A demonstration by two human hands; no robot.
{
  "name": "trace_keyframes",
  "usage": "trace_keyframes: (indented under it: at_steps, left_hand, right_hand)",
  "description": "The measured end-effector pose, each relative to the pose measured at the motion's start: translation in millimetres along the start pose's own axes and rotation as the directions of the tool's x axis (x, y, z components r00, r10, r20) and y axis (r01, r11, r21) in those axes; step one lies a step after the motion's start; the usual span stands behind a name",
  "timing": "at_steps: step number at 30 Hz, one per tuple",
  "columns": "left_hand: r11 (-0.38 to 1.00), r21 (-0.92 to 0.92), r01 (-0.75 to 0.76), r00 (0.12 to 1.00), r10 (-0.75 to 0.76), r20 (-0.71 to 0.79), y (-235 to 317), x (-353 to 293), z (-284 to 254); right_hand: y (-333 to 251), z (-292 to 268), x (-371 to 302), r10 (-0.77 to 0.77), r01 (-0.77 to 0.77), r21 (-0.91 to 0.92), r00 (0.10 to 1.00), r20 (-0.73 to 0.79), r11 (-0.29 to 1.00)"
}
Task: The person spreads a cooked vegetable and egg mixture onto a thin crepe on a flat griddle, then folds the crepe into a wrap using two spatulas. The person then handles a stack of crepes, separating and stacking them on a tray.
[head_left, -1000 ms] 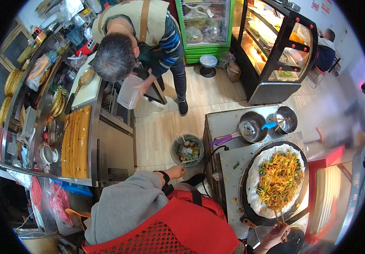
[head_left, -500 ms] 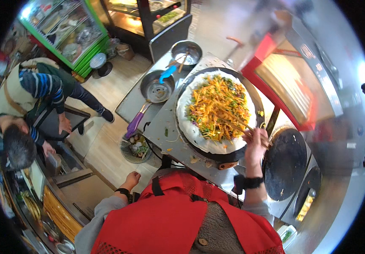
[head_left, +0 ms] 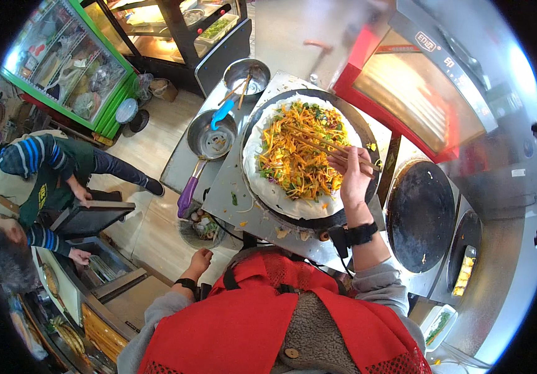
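Our bench (head_left: 228, 194) was grey metal, with food scraps near its front edge. A black griddle (head_left: 318, 222) took up much of it, bearing the dough (head_left: 257, 182) with shredded filling (head_left: 299, 153) heaped over its middle. Our right hand (head_left: 355, 176) was over the dough's right side, its grip pinching chopsticks (head_left: 323, 146) that slanted to the filling. Our left hand (head_left: 201, 260) hung off the bench, near the bin (head_left: 186, 235), fingers curled; we could not tell whether its grip was fully closed. A pan (head_left: 212, 143) stood by the left edge, its purple handle angled toward the bin; a bowl (head_left: 257, 80) stood near the far edge. A red case (head_left: 349, 70) and second griddle (head_left: 421, 218) crowded the right. Bare floor (head_left: 156, 215) lay left, between us and a co-worker (head_left: 47, 165).
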State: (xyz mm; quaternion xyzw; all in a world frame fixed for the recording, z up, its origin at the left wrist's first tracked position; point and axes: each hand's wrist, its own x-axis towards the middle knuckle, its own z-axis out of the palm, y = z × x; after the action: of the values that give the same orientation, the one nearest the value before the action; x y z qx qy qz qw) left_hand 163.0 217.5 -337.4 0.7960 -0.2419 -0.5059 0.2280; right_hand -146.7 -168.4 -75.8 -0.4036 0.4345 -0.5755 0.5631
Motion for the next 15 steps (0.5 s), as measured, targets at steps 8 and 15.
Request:
trace_keyframes:
  at_steps: [8,15]
  left_hand:
    - [0.985,-0.017,0.169,0.986,-0.169,0.017,-24,-8,-9]
    - [0.984,0.09,0.151,0.988,-0.151,-0.009,-35,-2,-11]
  right_hand:
    - [-2,11,11,-0.054,0.053,0.02,0.998,0.028,0.998]
    - [1,7,12,-0.08,0.08,0.019,0.997,-0.019,0.997]
